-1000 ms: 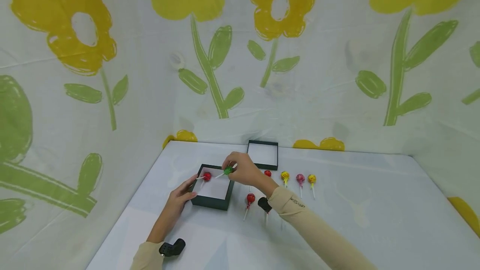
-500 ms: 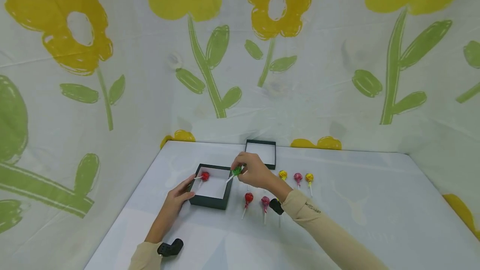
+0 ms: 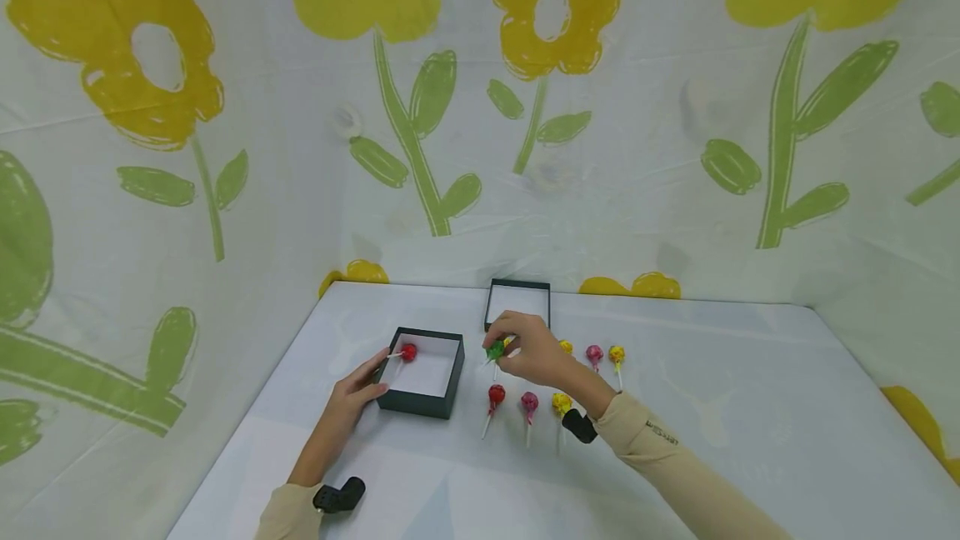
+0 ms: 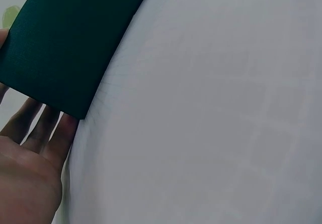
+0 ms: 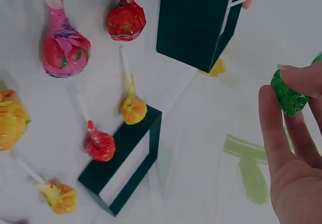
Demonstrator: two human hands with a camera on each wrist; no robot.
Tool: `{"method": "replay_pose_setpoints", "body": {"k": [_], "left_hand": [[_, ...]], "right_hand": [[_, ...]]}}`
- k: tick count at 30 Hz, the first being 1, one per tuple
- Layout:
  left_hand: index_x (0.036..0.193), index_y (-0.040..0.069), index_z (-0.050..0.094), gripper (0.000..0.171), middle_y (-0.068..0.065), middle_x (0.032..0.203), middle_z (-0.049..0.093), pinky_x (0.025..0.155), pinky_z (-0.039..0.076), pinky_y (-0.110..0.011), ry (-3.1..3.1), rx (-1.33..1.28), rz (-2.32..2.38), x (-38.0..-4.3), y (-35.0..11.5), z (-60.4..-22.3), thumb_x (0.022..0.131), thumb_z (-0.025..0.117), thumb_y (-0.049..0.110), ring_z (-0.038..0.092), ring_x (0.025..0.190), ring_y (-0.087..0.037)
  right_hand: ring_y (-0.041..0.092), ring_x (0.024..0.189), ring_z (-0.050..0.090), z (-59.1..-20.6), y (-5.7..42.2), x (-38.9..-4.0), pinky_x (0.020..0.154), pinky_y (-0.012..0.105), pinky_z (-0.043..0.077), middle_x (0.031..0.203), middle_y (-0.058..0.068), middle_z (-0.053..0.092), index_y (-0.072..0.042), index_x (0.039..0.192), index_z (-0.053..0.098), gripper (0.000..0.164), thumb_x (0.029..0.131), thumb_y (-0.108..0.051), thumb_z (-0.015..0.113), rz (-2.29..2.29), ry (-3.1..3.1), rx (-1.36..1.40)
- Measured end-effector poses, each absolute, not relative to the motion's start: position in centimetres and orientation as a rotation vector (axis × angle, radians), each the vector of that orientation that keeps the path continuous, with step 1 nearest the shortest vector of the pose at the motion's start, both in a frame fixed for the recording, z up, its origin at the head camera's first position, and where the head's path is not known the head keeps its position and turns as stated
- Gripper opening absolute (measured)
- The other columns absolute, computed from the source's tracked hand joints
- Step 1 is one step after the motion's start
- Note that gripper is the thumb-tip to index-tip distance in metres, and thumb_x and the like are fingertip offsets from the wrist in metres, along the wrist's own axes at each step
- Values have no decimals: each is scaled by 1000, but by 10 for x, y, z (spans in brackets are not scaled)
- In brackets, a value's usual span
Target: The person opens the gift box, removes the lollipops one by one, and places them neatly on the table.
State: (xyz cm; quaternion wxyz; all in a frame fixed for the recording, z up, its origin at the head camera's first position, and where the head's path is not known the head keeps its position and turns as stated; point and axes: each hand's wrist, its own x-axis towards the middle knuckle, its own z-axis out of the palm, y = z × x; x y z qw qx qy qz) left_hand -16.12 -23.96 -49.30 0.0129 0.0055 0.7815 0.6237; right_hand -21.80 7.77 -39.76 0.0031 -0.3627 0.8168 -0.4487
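My left hand [image 3: 351, 397] holds the left side of an open dark green box [image 3: 417, 405], thumb near the front corner. In the left wrist view its fingers [image 4: 59, 133] reach behind the box wall. A red lollipop [image 3: 408, 352] lies inside the box, its stick over the left rim. My right hand [image 3: 536, 350] pinches a green-wrapped lollipop [image 5: 289, 97] by its head between thumb and fingers. It hovers right of the box, over the back row of lollipops, partly covering them. One yellow lollipop [image 5: 134, 109] of that row shows below the hand in the right wrist view.
In front lie a red lollipop [image 3: 497, 394], a pink one [image 3: 529, 402] and a yellow one [image 3: 562, 404]. Farther right are a pink lollipop [image 3: 594, 354] and a yellow one [image 3: 617, 354]. The box lid [image 3: 517, 298] lies behind, near the flower-printed curtain [image 3: 645, 190].
My right hand has moved right, carrying the green lollipop from over the box to beyond its right edge. My left hand stays on the box.
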Motion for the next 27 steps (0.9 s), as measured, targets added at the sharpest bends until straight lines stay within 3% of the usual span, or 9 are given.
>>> {"method": "replay_pose_setpoints", "body": {"k": [8,17,27], "left_hand": [[144,17,40,51,-3,154,26,112,17,-46,2416,37,1947,-159,-239,-490,95,53,16,15,143,-24],[145,19,40,51,0,153,26,113,16,-45,2399,40,1957,-158,-240,-491,95,53,16,14,143,-21],[145,18,40,51,-2,154,24,112,16,-45,2403,49,1952,-159,-241,-491,95,52,16,14,143,-23]], "right_hand": [[18,88,58,-399,102,-212,79,41,55,94,-2,61,-10,88,69,21,76,6,69,-1388,2584,-986],[16,86,59,-401,123,-208,74,27,55,90,-3,60,-13,86,68,23,76,8,68,-1366,2616,-949],[17,86,59,-404,141,-202,74,29,56,92,-3,60,-12,88,69,24,74,8,70,-1296,2673,-935]]}}
